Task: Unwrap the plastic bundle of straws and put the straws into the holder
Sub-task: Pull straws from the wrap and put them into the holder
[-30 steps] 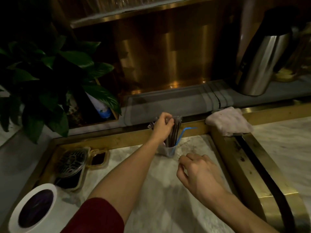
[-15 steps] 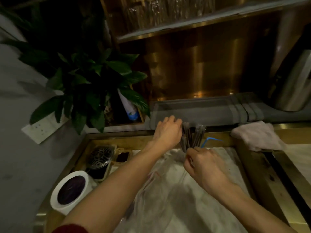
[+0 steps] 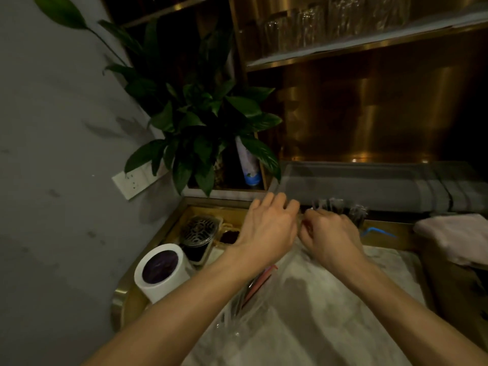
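My left hand (image 3: 266, 228) and my right hand (image 3: 330, 233) meet over the marble counter (image 3: 343, 313), fingers curled and pinching clear plastic wrap (image 3: 253, 307) that trails down toward me between my forearms. A pink strip shows inside the wrap. Dark straws (image 3: 332, 204) stick up just behind my right hand, and a second clump (image 3: 357, 213) stands a little to the right. The holder itself is hidden behind my hands. A blue bent straw (image 3: 377, 231) pokes out to the right.
A white cup with dark contents (image 3: 161, 270) stands at the left, with a metal drain grate (image 3: 199, 229) behind it. A potted plant (image 3: 200, 122) fills the back left. A pinkish cloth (image 3: 454, 236) lies on the brass rim at right. Glasses line the shelf (image 3: 369, 46) above.
The view swung left and up. My hands have come together in front of the straws, and the plastic wrap hangs lower between my forearms.
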Available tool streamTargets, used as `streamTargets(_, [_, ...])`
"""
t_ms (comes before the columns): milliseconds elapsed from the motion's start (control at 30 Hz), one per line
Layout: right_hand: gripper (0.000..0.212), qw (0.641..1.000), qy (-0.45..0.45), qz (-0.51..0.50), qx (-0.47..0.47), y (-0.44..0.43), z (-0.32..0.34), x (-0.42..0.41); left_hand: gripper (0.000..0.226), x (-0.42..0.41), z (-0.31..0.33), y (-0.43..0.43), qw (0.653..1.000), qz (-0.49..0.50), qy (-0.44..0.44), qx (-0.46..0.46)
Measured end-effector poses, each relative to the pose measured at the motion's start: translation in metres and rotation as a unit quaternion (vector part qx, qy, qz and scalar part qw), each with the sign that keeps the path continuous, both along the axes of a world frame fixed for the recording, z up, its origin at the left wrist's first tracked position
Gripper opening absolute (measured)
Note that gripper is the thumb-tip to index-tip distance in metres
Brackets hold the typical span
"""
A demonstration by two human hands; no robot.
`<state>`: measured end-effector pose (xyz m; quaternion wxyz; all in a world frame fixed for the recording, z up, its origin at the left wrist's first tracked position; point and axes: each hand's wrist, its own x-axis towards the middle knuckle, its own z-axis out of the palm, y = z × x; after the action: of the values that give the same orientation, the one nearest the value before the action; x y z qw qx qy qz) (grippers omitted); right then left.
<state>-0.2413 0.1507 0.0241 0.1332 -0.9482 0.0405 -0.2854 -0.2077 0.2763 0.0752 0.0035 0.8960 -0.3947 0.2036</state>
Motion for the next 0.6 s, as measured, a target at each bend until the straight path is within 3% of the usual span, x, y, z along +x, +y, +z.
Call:
streamTargets(233, [0.011,0.999,-0.010,0.042,0.016,0.007,0.003,0.011,0.024,-0.027,-0.012,0.029,1.000,0.011,0.021,0.009])
streamTargets(367, [0.009,0.999,-0.020,0.050,0.011,0.011,0.002,0.014,0.029,-0.029,-0.019,0.034,0.987,0.078,0.139,0.029])
streamTargets(500, [0.009,0.998,-0.025,0.058,-0.025,0.014,0.001,0.013,0.031,-0.013,-0.032,0.032,0.956,0.137,0.257,0.010])
streamTargets(600, [0.009,0.997,-0.007,0.062,-0.036,0.013,0.001,0.008,0.037,0.000,-0.035,0.027,0.882,0.213,0.418,-0.053])
